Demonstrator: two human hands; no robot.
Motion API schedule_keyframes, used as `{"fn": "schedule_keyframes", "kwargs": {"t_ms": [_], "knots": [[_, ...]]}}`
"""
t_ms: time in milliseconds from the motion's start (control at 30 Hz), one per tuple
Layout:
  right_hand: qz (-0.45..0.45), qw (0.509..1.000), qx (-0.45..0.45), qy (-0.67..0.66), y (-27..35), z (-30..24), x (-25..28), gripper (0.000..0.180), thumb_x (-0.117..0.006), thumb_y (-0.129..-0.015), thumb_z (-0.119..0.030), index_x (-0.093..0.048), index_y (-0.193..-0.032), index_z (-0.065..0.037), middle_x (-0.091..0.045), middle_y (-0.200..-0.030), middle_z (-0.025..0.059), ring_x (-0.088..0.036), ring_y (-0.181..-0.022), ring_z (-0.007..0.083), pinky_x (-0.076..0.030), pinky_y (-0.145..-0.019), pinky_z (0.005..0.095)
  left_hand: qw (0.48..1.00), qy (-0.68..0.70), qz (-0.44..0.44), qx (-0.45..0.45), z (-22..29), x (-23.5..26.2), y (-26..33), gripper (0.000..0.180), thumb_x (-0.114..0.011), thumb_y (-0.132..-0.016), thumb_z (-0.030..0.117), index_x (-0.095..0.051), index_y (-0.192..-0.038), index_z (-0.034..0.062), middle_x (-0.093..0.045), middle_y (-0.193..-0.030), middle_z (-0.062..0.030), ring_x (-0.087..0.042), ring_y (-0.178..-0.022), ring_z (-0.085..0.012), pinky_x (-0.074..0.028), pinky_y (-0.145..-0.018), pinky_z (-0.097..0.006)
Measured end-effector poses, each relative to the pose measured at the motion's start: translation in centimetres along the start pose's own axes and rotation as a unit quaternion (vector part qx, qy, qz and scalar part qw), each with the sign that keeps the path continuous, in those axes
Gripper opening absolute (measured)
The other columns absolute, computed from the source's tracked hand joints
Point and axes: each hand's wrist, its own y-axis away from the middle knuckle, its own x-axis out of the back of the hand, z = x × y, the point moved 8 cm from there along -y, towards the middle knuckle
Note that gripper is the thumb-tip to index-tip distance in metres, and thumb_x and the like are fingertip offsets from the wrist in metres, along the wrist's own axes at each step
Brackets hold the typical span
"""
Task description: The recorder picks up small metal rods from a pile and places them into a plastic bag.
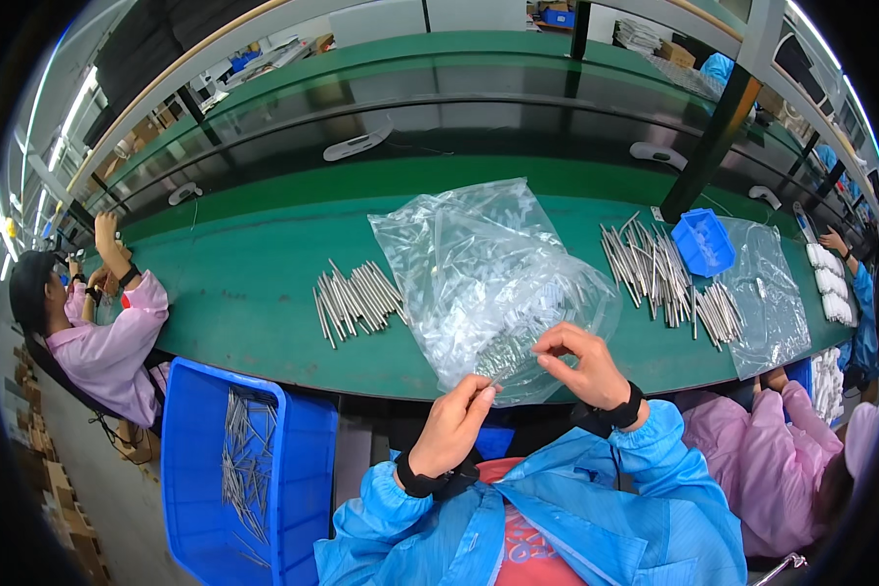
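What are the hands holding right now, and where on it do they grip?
The left hand and right hand pinch a thin metal rod, one at each end, over the clear plastic bag.

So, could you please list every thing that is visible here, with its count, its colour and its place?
Green bench: one, across the middle.
Clear plastic bags: a heap, bench centre.
Metal rods: many, silver, left of the bags.
More metal rods: many, silver, right of the bags.
Small blue tray: one, far right.
Blue bin: one, lower left, with rods inside.
Co-workers: two, pink coats, on either side.
Left hand: pinching a thin rod.
Right hand: fingers at the bags.
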Motion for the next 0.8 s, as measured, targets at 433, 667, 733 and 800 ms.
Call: {"fn": "schedule_keyframes", "kwargs": {"t_ms": [433, 667, 733, 800], "knots": [[-0.006, 0.996, 0.055, -0.066, 2.1, -1.8, -0.2, 0.016, -0.072, -0.084, 0.0, -0.072, -0.1, 0.0, -0.072, -0.099, 0.0128, -0.071, -0.092, 0.0246, -0.055, -0.079, 0.0319, 0.995, -0.074, -0.007, -0.061, 1.5, -1.1, -0.3, 0.02, -0.056, -0.099, 0.014, -0.065, -0.108, -0.0016, -0.066, -0.087, -0.0145, -0.063, -0.078, -0.0261, -0.049, -0.072, -0.036], [-0.011, 0.994, 0.105, 0.012, 2.3, -3.3, -0.5, 0.017, -0.073, -0.081, 0.001, -0.071, -0.098, 0.0, -0.072, -0.098, 0.0128, -0.071, -0.09, 0.0276, -0.056, -0.078, 0.0336, 0.978, -0.189, 0.022, -0.089, 3.3, -0.6, 0.1, 0.018, -0.06, -0.096, 0.01, -0.067, -0.107, -0.003, -0.068, -0.091, -0.0171, -0.065, -0.077, -0.0276, -0.05, -0.071, -0.035], [-0.015, 0.994, 0.104, 0.011, 2.3, -3.3, -0.7, 0.017, -0.073, -0.081, 0.001, -0.071, -0.097, 0.0, -0.072, -0.098, 0.0127, -0.07, -0.09, 0.0284, -0.056, -0.078, 0.034, 0.975, -0.203, 0.024, -0.087, 3.3, -0.5, 0.2, 0.018, -0.061, -0.095, 0.009, -0.067, -0.107, -0.0031, -0.068, -0.091, -0.0174, -0.065, -0.077, -0.0281, -0.05, -0.071, -0.036], [-0.018, 0.994, 0.104, 0.005, 2.3, -3.3, -0.9, 0.017, -0.073, -0.081, 0.001, -0.071, -0.097, 0.0, -0.072, -0.098, 0.0125, -0.07, -0.09, 0.0287, -0.056, -0.077, 0.0343, 0.978, -0.188, 0.017, -0.087, 3.1, -0.5, 0.3, 0.018, -0.061, -0.095, 0.009, -0.068, -0.106, -0.0034, -0.068, -0.091, -0.0173, -0.065, -0.077, -0.028, -0.05, -0.07, -0.036]]}}
